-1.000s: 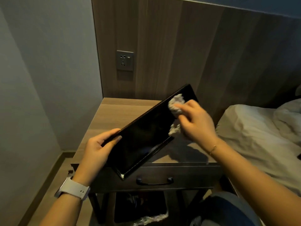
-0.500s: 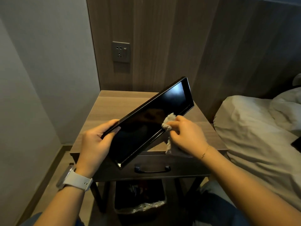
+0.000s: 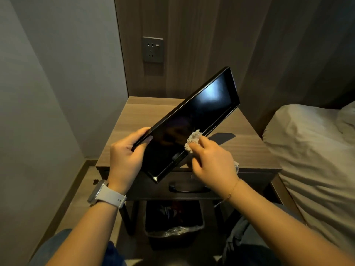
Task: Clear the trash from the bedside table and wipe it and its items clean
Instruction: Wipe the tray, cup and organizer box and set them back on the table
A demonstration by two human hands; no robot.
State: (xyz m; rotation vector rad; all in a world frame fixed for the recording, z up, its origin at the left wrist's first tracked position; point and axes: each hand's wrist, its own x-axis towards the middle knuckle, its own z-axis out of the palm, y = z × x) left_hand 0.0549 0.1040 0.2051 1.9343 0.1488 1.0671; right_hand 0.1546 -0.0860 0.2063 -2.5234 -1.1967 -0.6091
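Note:
A black glossy tray is held tilted above the wooden bedside table, its far end raised toward the headboard. My left hand grips the tray's near left edge, thumb on its inner face. My right hand pinches a crumpled whitish cloth and presses it against the tray's lower right rim. Part of the cloth hangs hidden behind my right hand.
A wall socket sits on the wood panel behind the table. The drawer with a dark handle is closed. A lined trash bin with rubbish stands under the table. The bed lies close on the right.
My right hand slid the cloth from the tray's far upper end down toward its near lower edge. The tray stayed tilted in my left hand; the view shifted slightly.

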